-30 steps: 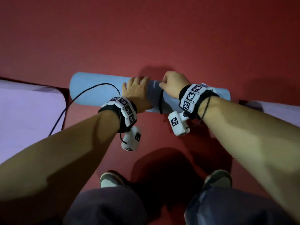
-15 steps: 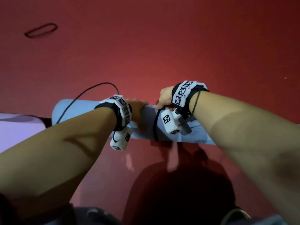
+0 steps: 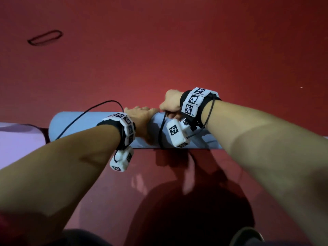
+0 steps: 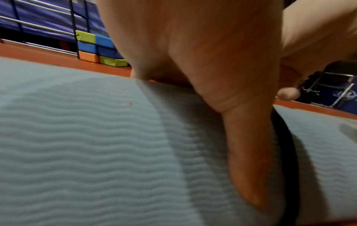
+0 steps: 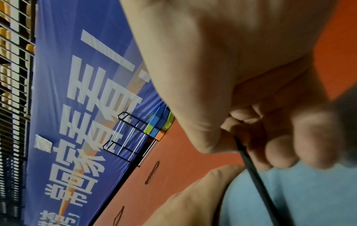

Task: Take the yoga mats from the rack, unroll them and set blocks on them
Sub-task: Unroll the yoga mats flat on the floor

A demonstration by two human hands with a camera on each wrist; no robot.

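right hand (image 3: 171, 103) now lifting pinched black band (image 3: 161, 132) off rolled mat (image 3: 79, 125) (left hand (image 3: 142, 119) pressing flat at 9 o'clock); unrolling next.

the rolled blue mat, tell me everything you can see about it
The rolled blue mat is pale blue-grey, foam-like, with a fine wavy ribbed surface. It is still rolled into a tube lying crosswise on the red floor, with a thin black band around its middle. The left hand rests over its top beside the band, thumb down the near side. The right hand pinches the band and pulls it up off the roll. A lilac unrolled mat lies by its left end.
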